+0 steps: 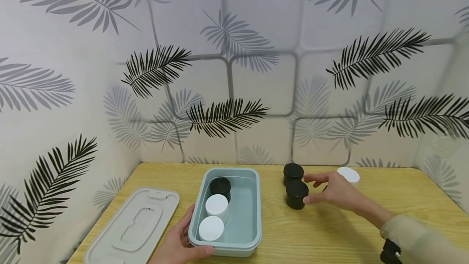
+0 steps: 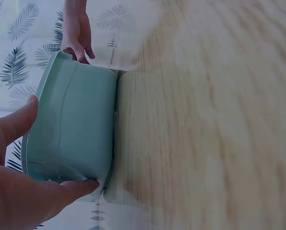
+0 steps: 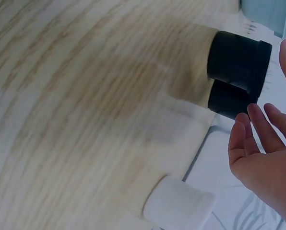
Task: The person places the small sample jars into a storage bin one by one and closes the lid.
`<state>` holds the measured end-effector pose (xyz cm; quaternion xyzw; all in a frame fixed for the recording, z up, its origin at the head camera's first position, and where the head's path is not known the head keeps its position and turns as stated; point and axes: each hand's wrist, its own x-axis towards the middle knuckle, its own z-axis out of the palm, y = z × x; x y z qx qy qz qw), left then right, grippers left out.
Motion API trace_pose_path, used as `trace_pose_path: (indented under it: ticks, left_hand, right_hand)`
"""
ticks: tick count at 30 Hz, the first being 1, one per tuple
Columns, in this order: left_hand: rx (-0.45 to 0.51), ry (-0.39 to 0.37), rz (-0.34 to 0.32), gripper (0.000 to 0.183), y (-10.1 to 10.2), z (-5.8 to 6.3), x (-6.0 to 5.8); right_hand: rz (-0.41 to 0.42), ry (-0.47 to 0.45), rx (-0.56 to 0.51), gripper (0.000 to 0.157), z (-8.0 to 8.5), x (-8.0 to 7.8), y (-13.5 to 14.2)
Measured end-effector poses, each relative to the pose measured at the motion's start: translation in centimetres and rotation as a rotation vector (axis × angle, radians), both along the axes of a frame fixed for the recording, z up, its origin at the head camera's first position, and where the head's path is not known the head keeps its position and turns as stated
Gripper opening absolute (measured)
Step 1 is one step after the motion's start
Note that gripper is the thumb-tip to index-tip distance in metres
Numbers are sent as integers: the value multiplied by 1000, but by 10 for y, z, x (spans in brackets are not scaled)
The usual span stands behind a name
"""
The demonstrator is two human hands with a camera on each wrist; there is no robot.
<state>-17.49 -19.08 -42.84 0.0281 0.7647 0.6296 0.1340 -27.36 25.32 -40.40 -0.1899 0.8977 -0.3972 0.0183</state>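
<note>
My left hand [image 1: 179, 237] grips the near left corner of a pale blue-green plastic container [image 1: 257, 215], its thumb along the near rim. Inside, along the left wall, stand a black round jar [image 1: 220, 185] and two white round jars, a middle one [image 1: 216, 205] and a near one [image 1: 211, 228]. To the right, my right hand [image 1: 337, 190] reaches toward two black jars with thumb and fingers spread. Its thumb tip is at the side of the nearer black jar [image 1: 296, 194]; its fingers are beside the farther one [image 1: 293, 173]. In the right wrist view the palm [image 3: 268, 167] holds nothing.
A pale rectangular lid [image 1: 135, 223] lies flat on the wooden table [image 1: 278, 235], left of the container. Another white jar [image 1: 349, 175] stands behind the right hand, partly hidden by it. A leaf-patterned wall [image 1: 256, 84] rises along the table's far edge.
</note>
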Motion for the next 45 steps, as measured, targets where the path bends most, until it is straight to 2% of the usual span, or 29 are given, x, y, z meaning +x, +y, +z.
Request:
trace_pose_path:
  ticks: [9,21,27,34,45]
  left_hand:
    - [7,11,-8,115,1,1,1]
    - [23,12,-26,115,0,-1,1]
    - [22,5,-27,115,-1,-1,1]
    - [7,14,-33,113,-3,1,1]
    - [1,11,-20,114,-2,1,2]
  right_hand:
    - [-20,26,-34,71,-18,-7,-4]
    - [-5,24,-188,65,-34,-10,-7]
    - [1,15,-238,63,-37,-9,-8]
    - [4,16,-249,64,-37,-7,3]
    - [18,-52,-256,68,-37,-7,6]
